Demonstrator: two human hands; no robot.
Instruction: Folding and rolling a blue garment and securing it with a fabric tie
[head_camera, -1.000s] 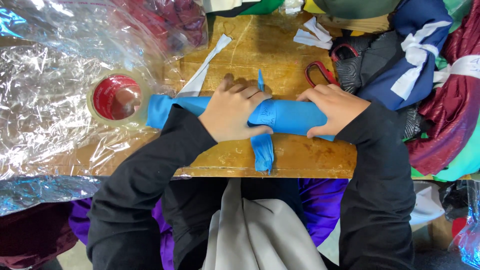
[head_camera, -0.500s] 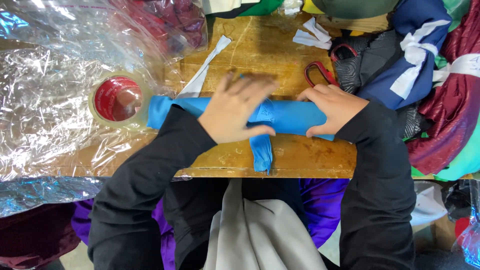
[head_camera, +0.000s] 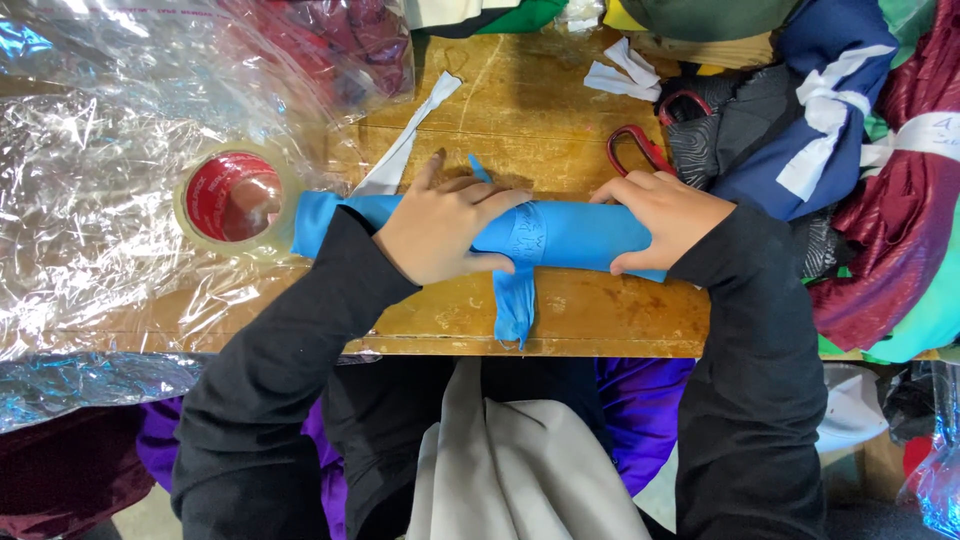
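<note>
Since half a second ago our left hand (head_camera: 440, 230) slid flatter; both hands, right hand (head_camera: 665, 215) too, clamp the blue fabric roll (head_camera: 560, 235), fingers curled, mid-binding; its strap (head_camera: 515, 300) wants tightening.

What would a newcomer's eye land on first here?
First the bright blue rolled cloth bundle lying across the middle of the worn wooden table, pinned under the left hand and the right hand, with a blue cloth strip hanging over it toward the near edge. Then the red-cored roll of clear tape at the left, on crinkled clear plastic sheeting.
</note>
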